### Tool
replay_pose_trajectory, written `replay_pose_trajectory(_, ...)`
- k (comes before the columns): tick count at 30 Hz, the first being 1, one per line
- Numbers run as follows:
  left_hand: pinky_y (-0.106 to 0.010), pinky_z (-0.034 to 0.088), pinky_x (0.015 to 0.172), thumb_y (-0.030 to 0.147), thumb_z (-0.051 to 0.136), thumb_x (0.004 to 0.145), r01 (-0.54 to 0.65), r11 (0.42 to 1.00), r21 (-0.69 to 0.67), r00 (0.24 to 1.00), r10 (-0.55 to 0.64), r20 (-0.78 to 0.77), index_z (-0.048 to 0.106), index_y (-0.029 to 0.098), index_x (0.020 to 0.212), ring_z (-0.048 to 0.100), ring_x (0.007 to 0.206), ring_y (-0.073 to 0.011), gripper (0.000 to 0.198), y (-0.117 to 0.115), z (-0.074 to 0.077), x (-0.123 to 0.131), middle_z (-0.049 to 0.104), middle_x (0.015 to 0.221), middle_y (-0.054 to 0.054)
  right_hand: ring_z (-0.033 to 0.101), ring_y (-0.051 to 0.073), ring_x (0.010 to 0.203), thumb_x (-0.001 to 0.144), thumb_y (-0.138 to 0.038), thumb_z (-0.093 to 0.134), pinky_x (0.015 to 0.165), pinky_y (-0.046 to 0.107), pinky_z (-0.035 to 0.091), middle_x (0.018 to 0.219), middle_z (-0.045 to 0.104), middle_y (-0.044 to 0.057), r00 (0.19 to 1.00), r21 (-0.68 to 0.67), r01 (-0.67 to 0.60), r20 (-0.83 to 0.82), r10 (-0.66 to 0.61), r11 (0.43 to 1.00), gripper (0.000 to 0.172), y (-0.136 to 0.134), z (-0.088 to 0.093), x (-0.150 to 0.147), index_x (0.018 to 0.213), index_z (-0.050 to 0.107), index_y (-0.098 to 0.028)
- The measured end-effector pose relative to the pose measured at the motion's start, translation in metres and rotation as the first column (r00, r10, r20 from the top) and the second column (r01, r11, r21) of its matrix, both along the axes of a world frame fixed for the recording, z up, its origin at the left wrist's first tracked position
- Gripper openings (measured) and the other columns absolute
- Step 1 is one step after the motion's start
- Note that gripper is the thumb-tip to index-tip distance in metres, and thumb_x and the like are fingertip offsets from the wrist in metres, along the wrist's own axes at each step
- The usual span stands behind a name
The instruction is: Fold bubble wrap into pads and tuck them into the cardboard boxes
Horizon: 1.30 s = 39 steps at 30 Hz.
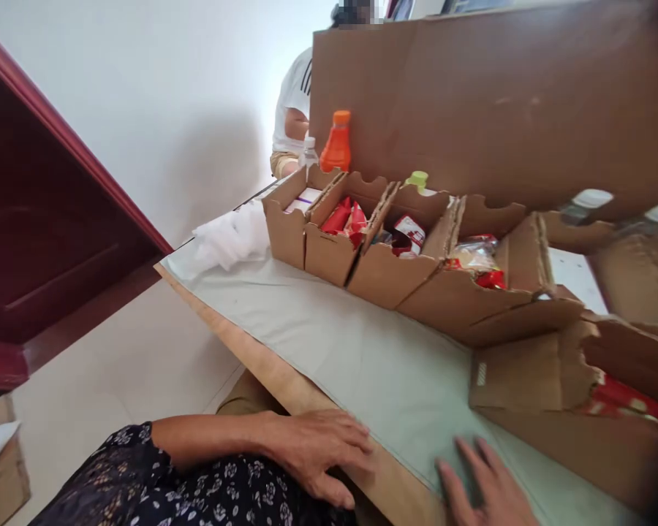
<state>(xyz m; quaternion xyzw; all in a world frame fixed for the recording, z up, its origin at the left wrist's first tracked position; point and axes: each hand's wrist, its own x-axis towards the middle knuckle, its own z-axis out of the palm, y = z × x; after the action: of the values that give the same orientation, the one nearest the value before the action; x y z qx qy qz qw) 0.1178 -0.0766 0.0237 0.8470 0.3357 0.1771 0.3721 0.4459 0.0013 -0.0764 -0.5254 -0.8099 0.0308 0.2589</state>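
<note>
My left hand (pixel 326 449) rests at the table's near edge, fingers stretched out and nothing in them. On the pale green cloth (pixel 356 343) lies my right hand (pixel 485 486), fingers spread, a little blurred and holding nothing. Closest to it stands a cardboard box (pixel 526 372) with red packets (pixel 630 402) inside. Beyond both hands runs a row of open cardboard bins. They hold red snack bags (pixel 345 219), a dark red and white package (pixel 409 235) and clear-wrapped packets (pixel 474 256).
A crumpled white plastic bag (pixel 233 237) lies at the table's left end. Behind the bins are an orange bottle (pixel 336 144), a clear bottle (pixel 308 153) and a tall cardboard panel (pixel 471 102). Another person (pixel 296 95) sits beyond. A dark red door (pixel 60 212) is at left.
</note>
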Motion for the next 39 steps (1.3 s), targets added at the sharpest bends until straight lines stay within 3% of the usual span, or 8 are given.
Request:
replay_pose_trajectory(2,-0.038,0.048,0.115,0.039,0.061,0.096,-0.027,0.999,-0.023,0.995,0.029,0.096,0.066,0.013,0.135,0.065,0.13,-0.0277,0.047,0.004,0.008,-0.026,0.075,0.128,-0.014,0.07,0.036,0.117,0.1,-0.053,0.046,0.091,0.053,0.058,0.137,0.068,0.017,0.979,0.088,-0.201,0.052,0.197,0.976,0.046,0.002,0.013,-0.063,0.124,0.069,-0.022)
replay_pose_trajectory(5,-0.042,0.051,0.112,0.032,0.062,0.094,-0.445,0.894,0.052,0.884,0.429,0.187,0.07,0.019,0.13,0.067,0.125,-0.0267,0.038,0.018,0.027,-0.085,0.075,0.128,-0.012,0.066,0.032,0.125,0.104,-0.038,0.043,0.096,0.047,0.054,0.139,0.068,0.015,0.941,0.2,-0.334,0.128,0.314,0.921,0.039,0.004,0.03,-0.127,0.131,0.065,-0.02)
replay_pose_trajectory(9,-0.047,0.053,0.108,0.029,0.06,0.094,-0.905,0.342,0.252,0.404,0.876,0.263,0.072,0.024,0.122,0.068,0.12,-0.0276,0.031,0.033,0.053,-0.185,0.075,0.126,-0.01,0.065,0.03,0.126,0.106,-0.037,0.042,0.095,0.044,0.052,0.138,0.068,0.016,0.925,0.214,-0.376,0.143,0.352,0.902,0.038,0.004,0.035,-0.138,0.132,0.063,-0.018)
replay_pose_trajectory(14,-0.052,0.047,0.112,0.031,0.061,0.089,-0.853,-0.148,0.501,0.03,0.943,0.33,0.074,0.021,0.108,0.065,0.118,-0.0312,0.025,0.036,0.062,-0.287,0.073,0.12,-0.012,0.067,0.03,0.121,0.107,-0.044,0.041,0.092,0.042,0.052,0.137,0.069,0.015,0.927,0.204,-0.369,0.146,0.345,0.907,0.04,0.01,0.029,-0.125,0.131,0.063,-0.021)
replay_pose_trajectory(16,-0.053,0.043,0.115,0.031,0.062,0.086,-0.833,-0.255,0.491,-0.1,0.942,0.319,0.072,0.02,0.109,0.062,0.121,-0.0324,0.027,0.042,0.059,-0.314,0.071,0.121,-0.013,0.068,0.03,0.12,0.107,-0.045,0.041,0.09,0.042,0.053,0.135,0.069,0.015,0.925,0.204,-0.374,0.147,0.35,0.905,0.04,0.011,0.027,-0.126,0.13,0.063,-0.021)
replay_pose_trajectory(25,-0.046,0.046,0.108,0.032,0.068,0.078,-0.944,-0.191,0.271,-0.107,0.95,0.295,0.066,0.022,0.084,0.063,0.109,-0.0274,0.011,0.064,0.059,-0.336,0.07,0.103,-0.006,0.068,0.03,0.121,0.107,-0.045,0.042,0.091,0.043,0.053,0.135,0.07,0.015,0.934,0.187,-0.355,0.123,0.336,0.916,0.041,0.008,0.028,-0.128,0.129,0.066,-0.02)
replay_pose_trajectory(34,-0.032,0.052,0.093,0.049,0.081,0.073,-0.99,0.04,-0.138,-0.072,0.691,0.72,0.066,0.019,0.089,0.068,0.096,-0.0183,0.037,0.036,0.094,-0.283,0.073,0.102,-0.006,0.066,0.03,0.125,0.105,-0.045,0.042,0.097,0.047,0.053,0.137,0.07,0.014,0.951,0.139,-0.309,0.046,0.305,0.941,0.041,0.005,0.022,-0.131,0.126,0.069,-0.022)
replay_pose_trajectory(39,-0.035,0.051,0.097,0.056,0.083,0.07,-0.965,0.182,-0.187,-0.005,0.702,0.712,0.057,0.022,0.082,0.069,0.106,-0.0211,0.045,0.047,0.104,-0.234,0.075,0.112,-0.009,0.066,0.03,0.125,0.104,-0.047,0.047,0.097,0.047,0.054,0.139,0.069,0.014,0.959,0.015,-0.261,-0.113,0.261,0.965,0.04,-0.003,0.059,-0.149,0.13,0.065,-0.023)
